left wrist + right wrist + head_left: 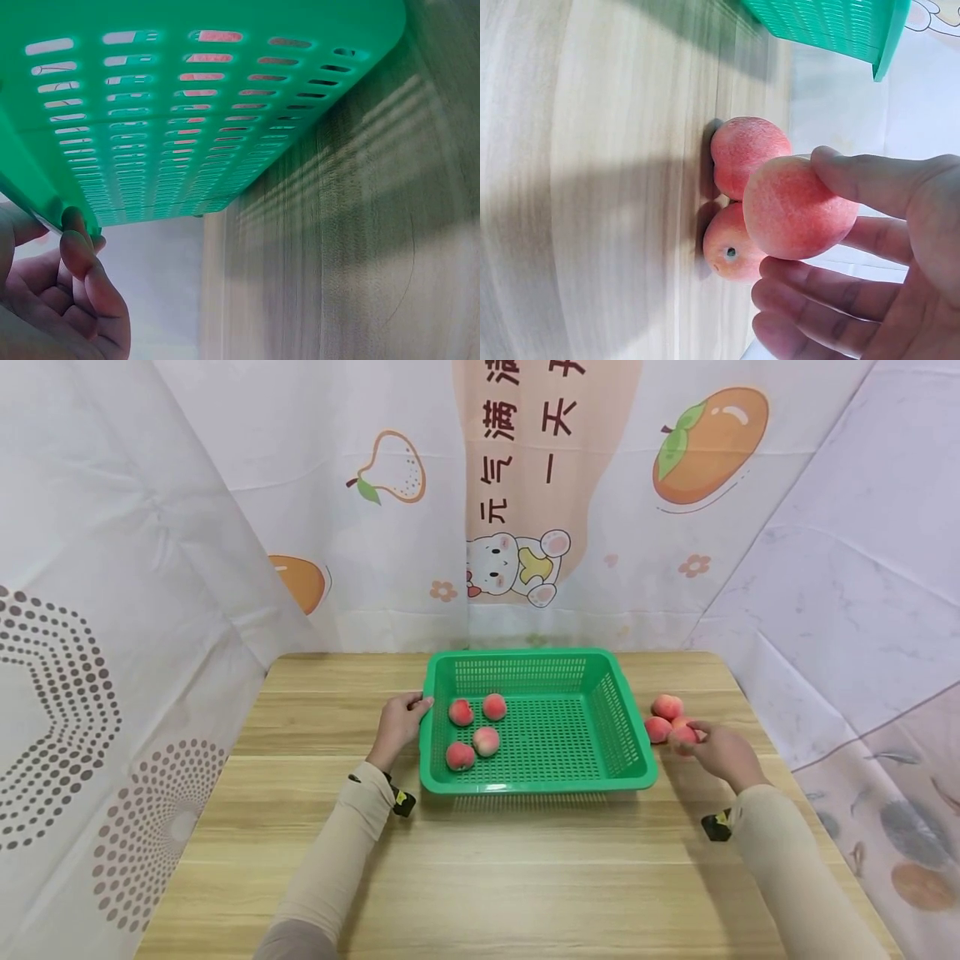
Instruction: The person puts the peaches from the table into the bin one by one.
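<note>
A green plastic basket (536, 788) with slotted walls sits on the wooden table. Several red-pink peaches (486, 741) lie in its left half. At the basket's left rim, my left hand (400, 722) pinches the edge between thumb and fingers; the left wrist view shows the basket's slotted wall (172, 142) from outside. To the right of the basket, my right hand (727, 754) holds a peach (799, 210) between thumb and fingers. Close behind that peach, other peaches rest on the table, among them a red one (746, 154) and one with its stem hollow showing (731, 244).
The light wood table (480, 893) extends in front of the basket and to both sides. A white printed curtain (360, 552) hangs behind the table's back edge, with more cloth at the left and right. Black wrist cameras (403, 802) are strapped under both wrists.
</note>
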`<state>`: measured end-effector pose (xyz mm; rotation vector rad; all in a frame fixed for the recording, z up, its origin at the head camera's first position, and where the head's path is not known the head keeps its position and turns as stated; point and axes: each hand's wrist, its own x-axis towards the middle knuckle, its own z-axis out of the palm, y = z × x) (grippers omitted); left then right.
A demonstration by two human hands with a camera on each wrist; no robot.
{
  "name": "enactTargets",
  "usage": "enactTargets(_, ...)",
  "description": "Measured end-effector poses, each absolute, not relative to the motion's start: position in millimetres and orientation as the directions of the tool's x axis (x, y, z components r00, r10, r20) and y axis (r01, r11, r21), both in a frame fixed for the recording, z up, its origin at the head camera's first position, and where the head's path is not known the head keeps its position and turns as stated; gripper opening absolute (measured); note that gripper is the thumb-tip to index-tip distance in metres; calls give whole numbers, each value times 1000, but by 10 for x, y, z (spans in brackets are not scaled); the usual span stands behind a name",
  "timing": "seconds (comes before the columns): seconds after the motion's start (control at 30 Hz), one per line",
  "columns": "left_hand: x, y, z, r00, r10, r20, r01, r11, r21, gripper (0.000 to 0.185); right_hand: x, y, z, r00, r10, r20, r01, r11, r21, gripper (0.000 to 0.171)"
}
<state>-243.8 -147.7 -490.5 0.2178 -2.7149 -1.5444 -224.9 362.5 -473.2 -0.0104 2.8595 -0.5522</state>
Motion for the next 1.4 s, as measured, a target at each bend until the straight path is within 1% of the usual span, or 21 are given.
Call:
enactTargets(0.3, -2451, -1493, -4907, -990, -120, -72, -123, 502, 856, 40, -2263, 3622, -4629, -964, -20, -264, 88, 917, -390, 80)
enactTargets(0.4, -2450, -1488, -4914, -990, -122, -74, -126, 503, 855, 40, -2259, 3614, -4607, -965, -10, -262, 99, 911, -401, 82)
enactTargets(0.6, -2447, -1483, -4907, -991, -118, -68, -118, 506, 854, 40, -2265, 3614, -4593, -974, -14, -226, 84, 905, -417, 82)
enactTargets(0.87, -2445, -1484, -4903, -991, -113, -76, -123, 506, 854, 41, -2281, 3628, -4595, -977, -9, -215, 93, 883, -460, 86)
enactTargets(0.97, -2438, -1484, -4895, -990, -116, -78, -126, 502, 856, 41, -2295, 3623, -4593, -979, -8, -202, 89, 880, -467, 84)
enactTargets(1.2, -2433, -1487, -4897, -990, -118, -77, -126, 494, 861, 40, -2318, 3624, -4579, -986, -15, -163, 64, 882, -467, 80)
enactTargets(1.4, -2434, -1488, -4892, -990, -117, -80, -127, 488, 864, 41, -2328, 3619, -4534, -982, 3, -187, 88, 889, -449, 84)
